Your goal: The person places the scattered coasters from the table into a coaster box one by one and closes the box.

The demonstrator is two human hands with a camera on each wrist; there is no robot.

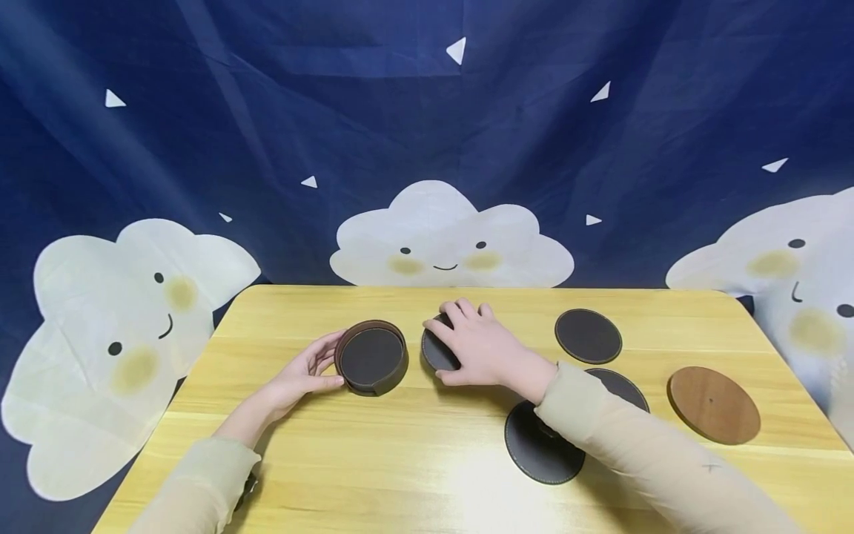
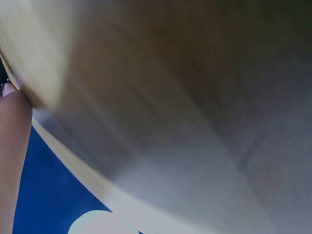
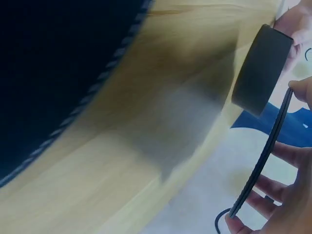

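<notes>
My left hand [image 1: 303, 377] grips the left side of a round dark coaster holder [image 1: 392, 378], thumb at the front and fingers behind. Inside the holder's brown-lined wall lies a black disc. Just to the right, my right hand [image 1: 482, 348] holds a round black coaster [image 1: 437, 348] by its edges, partly covering it. The right wrist view shows this coaster [image 3: 263, 158] edge-on, tilted off the table, spanned between thumb and fingers. Beyond it stands the holder [image 3: 263, 68]. In the left wrist view, mostly blurred table shows, with part of the left hand [image 2: 14, 112] at the edge.
On the wooden table [image 1: 333, 467] lie more black coasters: one at the back right [image 1: 588, 336], one partly behind the right sleeve [image 1: 620, 387], and one under the forearm [image 1: 540, 452]. A brown wooden disc [image 1: 714, 406] lies farther right. A blue cloud-print cloth [image 1: 400, 126] hangs behind.
</notes>
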